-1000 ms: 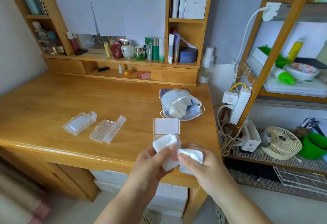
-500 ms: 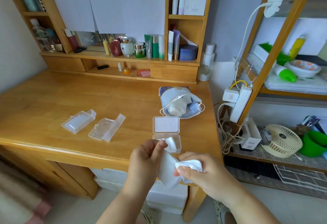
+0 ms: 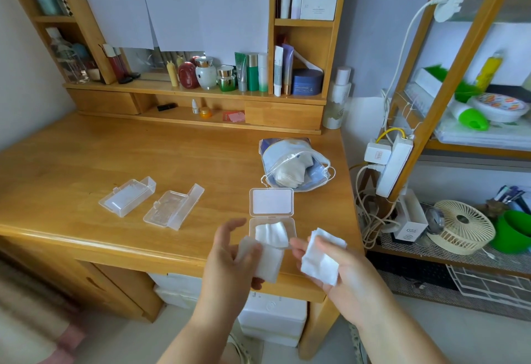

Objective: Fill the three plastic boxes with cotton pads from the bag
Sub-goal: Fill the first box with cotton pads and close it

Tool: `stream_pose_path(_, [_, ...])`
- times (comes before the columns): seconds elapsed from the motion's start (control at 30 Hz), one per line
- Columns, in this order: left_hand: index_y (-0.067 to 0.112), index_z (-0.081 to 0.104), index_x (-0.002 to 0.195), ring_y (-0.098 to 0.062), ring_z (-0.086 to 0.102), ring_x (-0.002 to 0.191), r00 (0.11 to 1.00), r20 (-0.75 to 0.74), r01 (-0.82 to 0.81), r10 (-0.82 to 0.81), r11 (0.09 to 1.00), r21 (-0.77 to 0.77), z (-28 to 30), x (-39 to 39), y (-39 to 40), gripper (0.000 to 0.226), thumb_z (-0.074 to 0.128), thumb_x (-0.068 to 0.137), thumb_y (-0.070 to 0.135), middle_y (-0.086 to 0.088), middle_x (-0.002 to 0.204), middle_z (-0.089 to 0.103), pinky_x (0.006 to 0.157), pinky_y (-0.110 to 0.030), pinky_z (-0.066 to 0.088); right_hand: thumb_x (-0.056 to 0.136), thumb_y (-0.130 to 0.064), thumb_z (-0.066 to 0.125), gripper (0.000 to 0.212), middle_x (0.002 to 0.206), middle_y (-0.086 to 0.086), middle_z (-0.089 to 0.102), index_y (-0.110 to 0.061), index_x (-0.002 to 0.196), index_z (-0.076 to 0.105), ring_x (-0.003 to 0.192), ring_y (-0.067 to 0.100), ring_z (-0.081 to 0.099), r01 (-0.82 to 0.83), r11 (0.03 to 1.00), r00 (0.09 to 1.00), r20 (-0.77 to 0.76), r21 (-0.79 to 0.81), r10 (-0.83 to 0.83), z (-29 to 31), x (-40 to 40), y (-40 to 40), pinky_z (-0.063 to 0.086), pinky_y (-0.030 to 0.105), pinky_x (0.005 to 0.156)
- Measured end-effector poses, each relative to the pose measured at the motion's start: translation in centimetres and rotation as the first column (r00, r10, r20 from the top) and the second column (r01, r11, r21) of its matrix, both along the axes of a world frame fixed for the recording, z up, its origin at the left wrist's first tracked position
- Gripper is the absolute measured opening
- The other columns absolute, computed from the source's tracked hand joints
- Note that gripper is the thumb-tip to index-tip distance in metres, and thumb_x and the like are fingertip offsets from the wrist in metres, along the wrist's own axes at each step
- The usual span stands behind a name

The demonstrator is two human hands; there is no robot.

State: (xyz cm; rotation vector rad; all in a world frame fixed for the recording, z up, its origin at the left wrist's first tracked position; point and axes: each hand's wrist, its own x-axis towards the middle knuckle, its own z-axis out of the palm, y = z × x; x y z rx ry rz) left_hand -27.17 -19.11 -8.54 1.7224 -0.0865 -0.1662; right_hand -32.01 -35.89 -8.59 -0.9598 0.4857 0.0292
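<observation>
Wooden bench (image 3: 86,162) ahead: my hands have parted, left hand (image 3: 230,260) pinching one pad stack (image 3: 265,263), right hand (image 3: 324,260) another (image 3: 321,260) (box (image 3: 291,224) beyond them partly filled).

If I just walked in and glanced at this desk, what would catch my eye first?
Two hands at the desk's near edge: the left hand and right hand each hold white cotton pads. Just beyond lies an open clear box with pads inside, the bag behind it.
</observation>
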Motion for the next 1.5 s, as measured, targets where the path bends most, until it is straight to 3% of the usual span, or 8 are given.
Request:
stream_pose_path(0.13, [0.026, 0.061, 0.075, -0.010, 0.052, 0.044, 0.992, 0.080, 0.089, -0.102, 0.983, 0.159, 0.2, -0.5, -0.1, 0.034, 0.042, 0.092, 0.003, -0.009, 0.069, 0.061, 0.045, -0.026, 0.045, 0.076, -0.025, 0.064, 0.030, 0.100, 0.004, 0.072, -0.011, 0.101, 0.073, 0.081, 0.013, 0.069, -0.077, 0.995, 0.993, 0.086, -0.056, 0.082, 0.6, 0.1, 0.8, 0.048, 0.035, 0.083])
stream_pose_path(0.3, [0.012, 0.063, 0.068, -0.015, 0.059, 0.051, 0.957, 0.017, 0.289, -0.288, 0.957, -0.032, 0.9, -2.1, -1.6, 0.050, 0.058, 0.075, 0.061, -0.003, 0.056, 0.058, 0.050, -0.026, 0.048, 0.079, -0.031, 0.069, 0.043, 0.076, 0.023, 0.063, 0.008, 0.097, 0.063, 0.063, 0.031, 0.055, -0.091, 0.975, 0.976, 0.177, -0.203, 0.128, 0.7, 0.3, 3.1, 0.044, 0.034, 0.053])
stream_pose_path(0.53, [0.014, 0.069, 0.068, -0.013, 0.050, 0.046, 0.923, 0.058, 0.385, -0.381, 0.901, -0.199, 1.4, -2.5, -1.8, 0.026, 0.058, 0.085, 0.031, -0.001, 0.057, 0.062, 0.046, -0.021, 0.043, 0.076, -0.078, 0.040, 0.069, 0.068, 0.008, 0.070, -0.016, 0.071, 0.070, 0.064, 0.021, 0.067, 0.015, 0.779, 0.994, 0.091, -0.627, 0.054, 0.7, 0.7, 1.5, 0.049, 0.030, 0.058])
stream_pose_path(0.67, [0.018, 0.070, 0.069, -0.011, 0.053, 0.045, 0.931, 0.035, 0.365, -0.363, 0.926, -0.101, 1.5, -2.3, -1.3, 0.029, 0.063, 0.085, 0.041, -0.002, 0.055, 0.062, 0.047, -0.021, 0.043, 0.065, -0.083, 0.029, 0.077, 0.085, 0.002, 0.074, -0.024, 0.084, 0.074, 0.077, 0.016, 0.069, -0.125, 0.868, 0.982, 0.067, -0.480, 0.178, 1.6, 0.8, 0.2, 0.049, 0.027, 0.066])
stream_pose_path(0.83, [0.015, 0.070, 0.076, -0.015, 0.052, 0.050, 0.886, 0.082, 0.463, -0.456, 0.882, -0.089, 1.9, -2.0, -1.3, 0.026, 0.059, 0.086, 0.036, -0.015, 0.065, 0.065, 0.049, -0.023, 0.043, 0.064, -0.054, 0.071, 0.032, 0.069, 0.005, 0.066, -0.024, 0.076, 0.068, 0.062, 0.015, 0.058, -0.235, 0.766, 0.918, 0.122, -0.598, 0.377, 2.1, 0.5, -0.1, 0.043, 0.025, 0.053])
stream_pose_path(1.07, [0.017, 0.070, 0.071, -0.015, 0.051, 0.047, 0.890, 0.032, 0.455, -0.454, 0.887, -0.080, 2.1, -1.9, -0.9, 0.024, 0.062, 0.080, 0.037, -0.004, 0.057, 0.061, 0.048, -0.026, 0.044, 0.069, -0.070, 0.060, 0.057, 0.075, 0.016, 0.057, -0.014, 0.078, 0.066, 0.068, 0.025, 0.054, -0.154, 0.894, 0.966, 0.125, -0.422, 0.225, 2.0, 0.6, 0.2, 0.040, 0.033, 0.060])
stream_pose_path(1.23, [0.007, 0.072, 0.077, -0.018, 0.058, 0.054, 0.894, 0.038, 0.446, -0.447, 0.877, -0.178, 2.2, -1.7, -0.6, 0.024, 0.069, 0.076, 0.031, -0.013, 0.065, 0.066, 0.055, -0.028, 0.050, 0.076, -0.041, 0.074, 0.019, 0.070, 0.006, 0.061, -0.022, 0.076, 0.072, 0.068, 0.024, 0.053, -0.093, 0.857, 0.955, 0.199, -0.507, 0.221, 2.0, 0.7, 0.2, 0.040, 0.035, 0.060])
stream_pose_path(1.5, [0.012, 0.073, 0.078, -0.020, 0.061, 0.059, 0.900, 0.000, 0.412, -0.435, 0.852, -0.321, 2.2, -2.0, -0.5, 0.029, 0.053, 0.087, 0.030, -0.010, 0.065, 0.064, 0.061, -0.026, 0.051, 0.073, -0.042, 0.062, 0.031, 0.084, 0.001, 0.073, -0.023, 0.093, 0.076, 0.075, 0.010, 0.068, 0.054, 0.945, 0.949, 0.311, -0.321, 0.051, 1.7, 0.9, 0.6, 0.053, 0.021, 0.058])
